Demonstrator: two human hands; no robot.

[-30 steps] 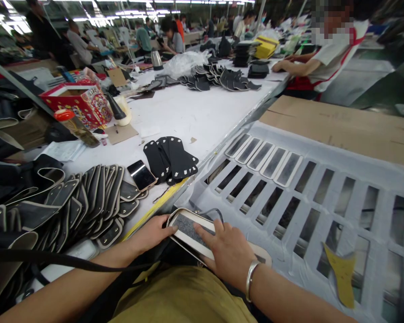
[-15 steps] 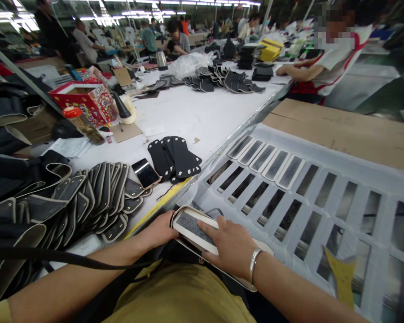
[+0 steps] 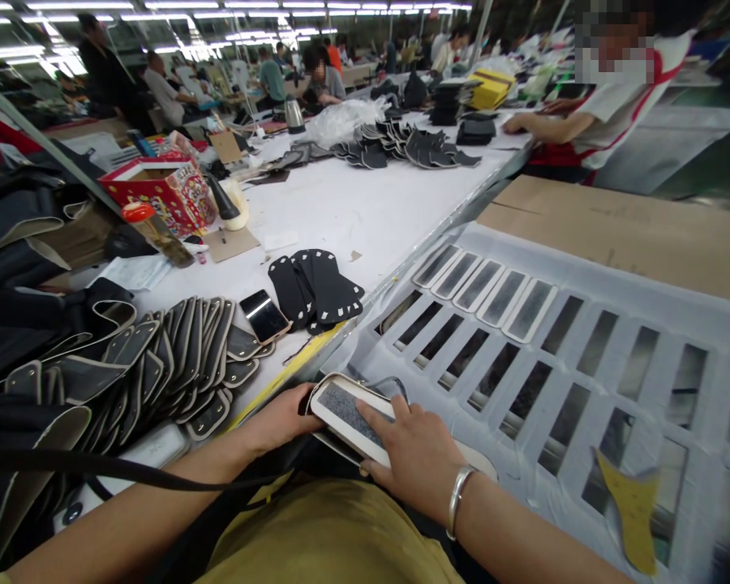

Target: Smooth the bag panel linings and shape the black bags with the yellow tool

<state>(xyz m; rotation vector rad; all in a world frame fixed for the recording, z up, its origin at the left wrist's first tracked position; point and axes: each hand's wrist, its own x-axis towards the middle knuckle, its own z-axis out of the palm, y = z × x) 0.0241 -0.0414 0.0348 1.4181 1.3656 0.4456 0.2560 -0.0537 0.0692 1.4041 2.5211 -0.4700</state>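
Note:
A long panel with rounded ends, a white rim and a grey felt-like middle (image 3: 336, 401) lies slanted in front of my body, over a dark piece with a pale edge. My left hand (image 3: 289, 418) grips its left end, fingers partly hidden behind it. Across its right half rests my right hand (image 3: 417, 446), index finger on the grey middle and thumb at the near side. A bracelet circles that wrist. Beyond, on the white slotted rack (image 3: 492, 454), several similar white-rimmed panels (image 3: 483, 285) lie in a row.
Dark pale-edged pieces with studs (image 3: 182, 349) pile up at left. Black strips (image 3: 316, 284) and a phone (image 3: 264, 315) lie on the white table (image 3: 341, 207). A yellow piece (image 3: 631, 511) rests on the rack's right. A co-worker (image 3: 608, 122) works at the far right.
The right thumb has shifted slightly left along the panel's near side. Both hands stay on the panel. The view has tilted up a little.

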